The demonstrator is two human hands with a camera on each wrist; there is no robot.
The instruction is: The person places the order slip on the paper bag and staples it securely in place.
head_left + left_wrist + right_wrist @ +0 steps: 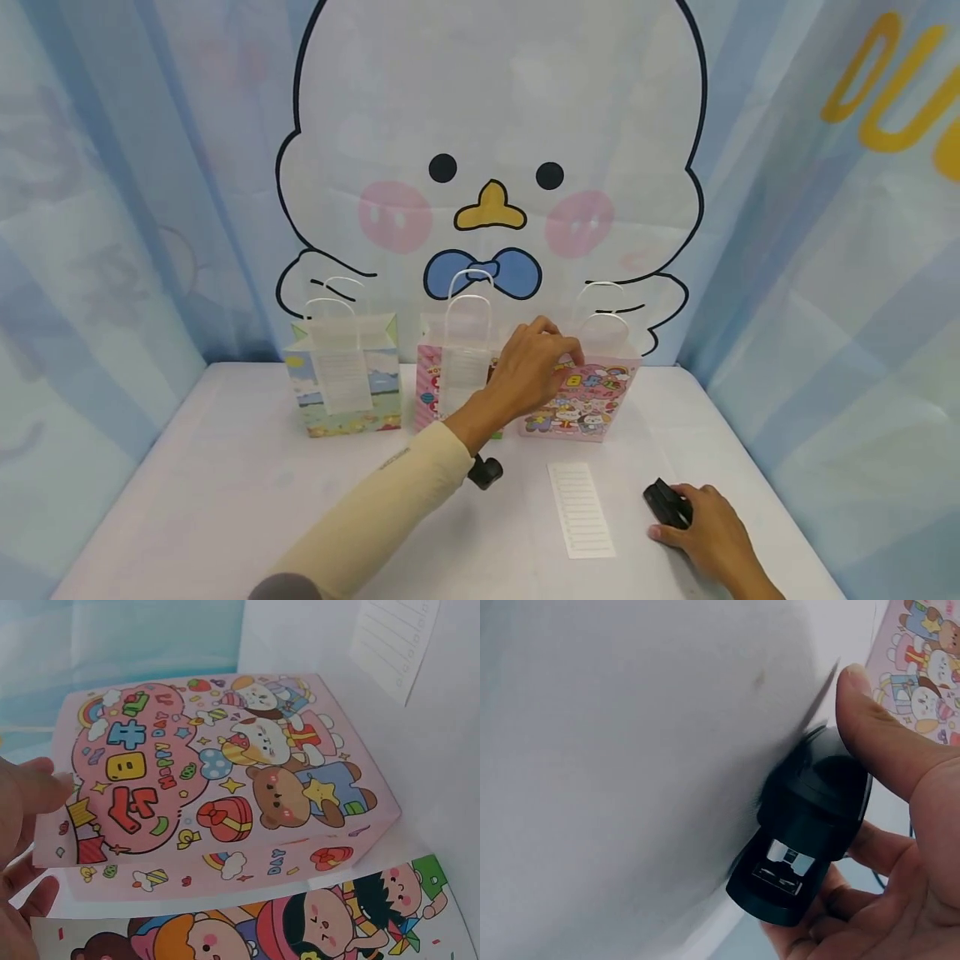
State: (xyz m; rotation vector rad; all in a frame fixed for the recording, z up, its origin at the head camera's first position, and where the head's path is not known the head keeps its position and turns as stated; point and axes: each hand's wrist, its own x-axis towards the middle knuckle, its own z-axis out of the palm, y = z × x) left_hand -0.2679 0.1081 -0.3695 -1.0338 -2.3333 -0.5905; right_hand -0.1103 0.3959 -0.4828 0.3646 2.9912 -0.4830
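My left hand (534,367) reaches to the pink paper gift bag (577,408) on the right of the row. In the left wrist view its thumb and fingers pinch the top edge of this bag, printed with a bear and other cartoon animals. Low on the right, my right hand (712,529) grips a black stapler (666,504) at the table. The right wrist view shows the thumb along one side of the stapler, whose metal part (784,866) faces the camera. A lined paper strip (581,510) lies flat between the stapler and the bags.
Left of the pink bag stand a striped pink gift bag (429,383), partly behind my left forearm, and a landscape-printed bag (386,379). Both have lined paper slips on their fronts. Behind the white table (202,500) hangs a cartoon curtain (495,100).
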